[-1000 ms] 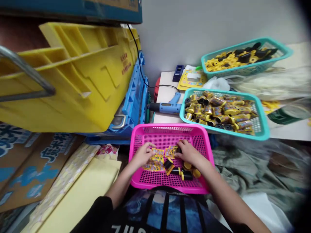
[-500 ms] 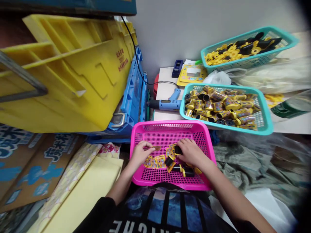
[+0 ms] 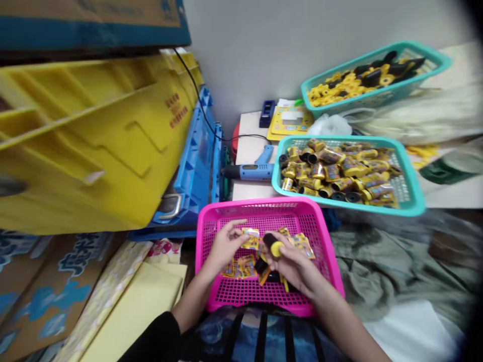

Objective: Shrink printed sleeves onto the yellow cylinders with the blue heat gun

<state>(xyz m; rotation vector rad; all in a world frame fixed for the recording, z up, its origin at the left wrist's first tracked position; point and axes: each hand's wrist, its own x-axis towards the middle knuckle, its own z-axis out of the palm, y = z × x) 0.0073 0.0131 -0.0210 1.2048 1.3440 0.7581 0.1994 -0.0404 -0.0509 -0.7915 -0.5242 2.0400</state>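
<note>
Above the pink basket [image 3: 264, 202] the way is open, and the far strip of its mesh floor is bare. The middle is taken up by the left hand [image 3: 223, 246] pinching a yellow label [image 3: 250, 233] and the right hand [image 3: 298, 266] holding a black tube [image 3: 272, 245]. Loose labels and tubes [image 3: 245, 264] crowd the floor beneath them.

Just behind the far rim, the table [image 3: 249, 151] edge carries a blue heat gun [image 3: 249, 172] and a full teal basket [image 3: 341, 207]. On the left, a blue crate [image 3: 196, 156] and a leaning yellow crate [image 3: 94, 146] wall off that side. To the right lies only low rumpled cloth [image 3: 381, 266].
</note>
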